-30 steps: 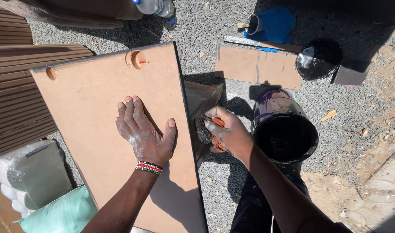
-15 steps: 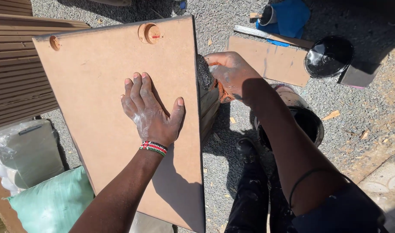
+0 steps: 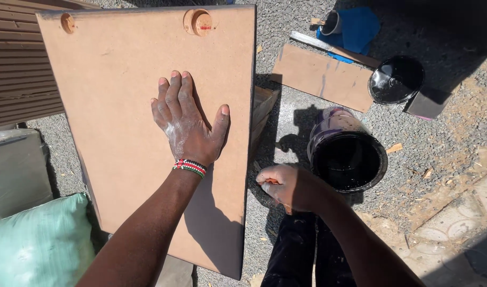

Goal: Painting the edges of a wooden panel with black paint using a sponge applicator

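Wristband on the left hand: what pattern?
Wristband: beaded bands of red, white, black and green; head view.

Gravel ground (image 3: 413, 133) under paint bucket (image 3: 347, 159)

The left hand (image 3: 187, 127) lies flat on the board (image 3: 121, 159), near its right edge. The right hand (image 3: 288, 187) is just right of that edge, lower down, over the gravel (image 3: 445, 122). A bucket (image 3: 347, 159) stands right of this hand. Beyond the bucket lie a cardboard strip (image 3: 322, 77) and, to its right, a lid (image 3: 395, 79). A sack (image 3: 39, 247) lies left of the board's near end.
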